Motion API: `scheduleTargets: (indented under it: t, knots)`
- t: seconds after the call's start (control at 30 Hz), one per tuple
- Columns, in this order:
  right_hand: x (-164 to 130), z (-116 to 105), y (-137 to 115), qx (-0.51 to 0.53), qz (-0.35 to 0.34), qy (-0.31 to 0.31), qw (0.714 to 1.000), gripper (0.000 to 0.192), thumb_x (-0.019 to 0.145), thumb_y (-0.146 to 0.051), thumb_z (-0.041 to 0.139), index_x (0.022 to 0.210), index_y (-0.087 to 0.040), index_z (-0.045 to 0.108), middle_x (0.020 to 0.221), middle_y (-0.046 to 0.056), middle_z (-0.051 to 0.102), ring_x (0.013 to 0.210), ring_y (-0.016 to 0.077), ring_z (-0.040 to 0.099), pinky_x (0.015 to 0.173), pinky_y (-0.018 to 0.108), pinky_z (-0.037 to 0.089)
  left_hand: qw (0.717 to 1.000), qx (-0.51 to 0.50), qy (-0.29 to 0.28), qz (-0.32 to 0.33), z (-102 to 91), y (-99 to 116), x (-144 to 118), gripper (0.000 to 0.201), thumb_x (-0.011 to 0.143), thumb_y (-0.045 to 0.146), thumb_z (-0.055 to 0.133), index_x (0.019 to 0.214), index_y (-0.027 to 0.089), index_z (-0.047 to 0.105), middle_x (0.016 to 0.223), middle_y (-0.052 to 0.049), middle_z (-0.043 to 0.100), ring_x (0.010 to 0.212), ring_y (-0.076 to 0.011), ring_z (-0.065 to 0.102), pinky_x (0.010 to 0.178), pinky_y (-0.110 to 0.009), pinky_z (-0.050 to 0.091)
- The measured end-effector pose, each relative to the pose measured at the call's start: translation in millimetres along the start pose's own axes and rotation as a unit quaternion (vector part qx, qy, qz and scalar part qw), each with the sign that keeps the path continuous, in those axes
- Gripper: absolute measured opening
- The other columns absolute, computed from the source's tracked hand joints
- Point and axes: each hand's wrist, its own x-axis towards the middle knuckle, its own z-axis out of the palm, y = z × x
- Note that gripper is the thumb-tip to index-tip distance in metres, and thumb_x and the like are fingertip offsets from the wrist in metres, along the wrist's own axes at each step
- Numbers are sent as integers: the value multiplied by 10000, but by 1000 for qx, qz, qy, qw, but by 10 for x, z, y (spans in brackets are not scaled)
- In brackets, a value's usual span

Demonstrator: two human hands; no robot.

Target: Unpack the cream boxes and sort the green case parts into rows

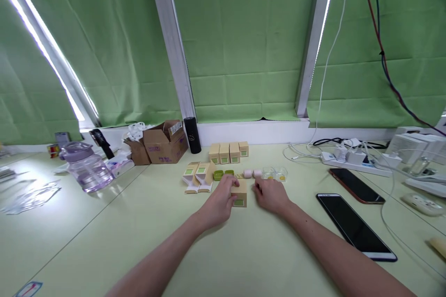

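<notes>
The left hand (220, 199) grips the box (241, 190) by its left side, thumb in front. The right hand (272, 195) is curled just right of the box, apart from it; I cannot tell whether it holds anything.

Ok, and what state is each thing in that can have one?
Left hand, gripping the small box
Small box, held; whether sealed, unclear
Right hand, beside that box, grip unclear
Two boxes at left, flaps open
Rear row of boxes, closed
Brown carton, flaps open
Jug, lid on
Nearer phone, screen dark
Farther phone, screen dark
Power strip, adapters plugged in
Green blinds, lowered
</notes>
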Motion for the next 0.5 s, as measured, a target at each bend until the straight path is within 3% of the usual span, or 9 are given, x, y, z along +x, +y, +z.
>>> scheduleTargets:
  t: [0.13,0.27,0.4,0.5]
  knots:
    - [-10,13,-16,-5,-4,-5,1000,183,1013,-287,473,1005,-208,637,975,96,749,886,243,687,685,298,342,999,-39,12,-9,24,-59,-11,568,811,125,621,1342,259,472,1407,-109,528,1347,-273,510,1173,-458,419]
    - [-14,22,-12,-3,-5,-3,1000,188,1012,-288,469,1006,-204,637,981,95,749,876,242,683,692,299,341,997,-60,20,-34,26,-152,5,701,718,26,558,1374,257,469,1431,-107,537,1354,-275,513,1180,-477,425]
    - [-36,25,3,6,-12,4,1000,190,1010,-284,468,1000,-204,641,971,86,750,858,229,676,678,292,321,996,-65,33,-56,78,-254,15,689,703,-3,507,1342,255,492,1416,-97,548,1326,-257,541,1164,-471,449]
    - [-68,22,22,18,-24,11,1000,169,1001,-272,484,995,-209,640,980,70,752,861,215,673,661,288,298,994,-76,42,-70,123,-278,16,580,786,26,484,1320,249,498,1392,-97,562,1284,-239,574,1123,-447,487]
